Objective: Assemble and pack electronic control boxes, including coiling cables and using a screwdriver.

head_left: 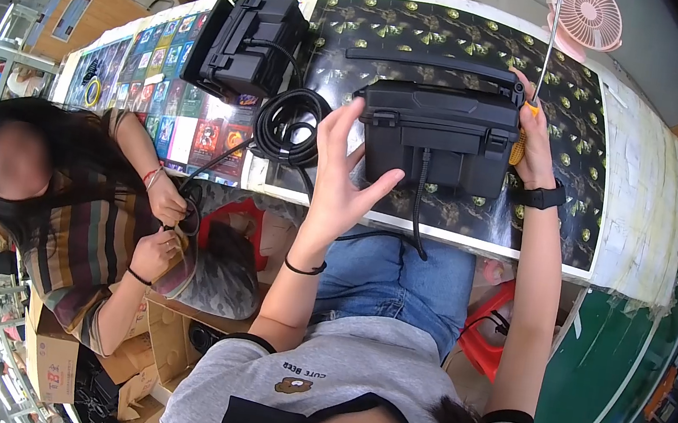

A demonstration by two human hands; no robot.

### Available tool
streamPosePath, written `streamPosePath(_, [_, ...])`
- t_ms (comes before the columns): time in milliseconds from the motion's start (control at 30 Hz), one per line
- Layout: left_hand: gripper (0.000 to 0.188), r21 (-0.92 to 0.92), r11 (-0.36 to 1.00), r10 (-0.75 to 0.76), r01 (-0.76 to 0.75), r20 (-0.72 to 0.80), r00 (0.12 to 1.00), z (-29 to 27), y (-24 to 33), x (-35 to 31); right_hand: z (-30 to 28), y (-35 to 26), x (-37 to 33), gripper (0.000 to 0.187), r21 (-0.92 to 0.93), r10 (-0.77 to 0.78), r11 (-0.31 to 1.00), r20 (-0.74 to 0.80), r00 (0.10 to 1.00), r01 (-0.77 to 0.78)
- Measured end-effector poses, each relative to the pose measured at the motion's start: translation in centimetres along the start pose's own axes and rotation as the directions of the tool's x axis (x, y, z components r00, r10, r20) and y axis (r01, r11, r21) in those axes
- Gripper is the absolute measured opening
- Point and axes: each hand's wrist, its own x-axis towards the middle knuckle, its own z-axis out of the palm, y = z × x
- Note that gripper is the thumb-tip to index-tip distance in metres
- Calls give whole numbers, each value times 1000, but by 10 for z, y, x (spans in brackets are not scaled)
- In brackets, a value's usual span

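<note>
A black hard plastic case (446,110) stands in front of me on the table, with two latches on its near side and its handle raised. From its front a black cable (422,190) runs down over the table edge towards my lap. My left hand (338,175) is at the case's left side, fingers spread, holding nothing; whether the fingertips touch the case I cannot tell. At the right side, my right hand (539,150) is closed round the yellow handle of a screwdriver (520,146), its long shaft pointing up and away. That hand's fingers are partly hidden behind the case.
Left of the case lie a coiled black cable (285,129) and a second black case (258,43). A co-worker (87,238) sits at my left, both hands on a cable. A pink fan (585,17) stands at the far right. Cardboard boxes (50,357) sit on the floor.
</note>
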Motion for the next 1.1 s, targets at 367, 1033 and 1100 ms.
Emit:
streamPosePath(367, [30,415,846,348,-336,47,936,-15,-2,8,-4,0,1,64,1,-33,999,33,999,33])
streamPosePath(1033, [34,577,508,260,-639,605,753,34,17,113,5,1,5,47,-34,86,995,-114,990,-90])
streamPosePath(1100, [33,571,497,306,-654,589,747,38,8,118,3,3,7,46,-45,87,995,-121,989,-93])
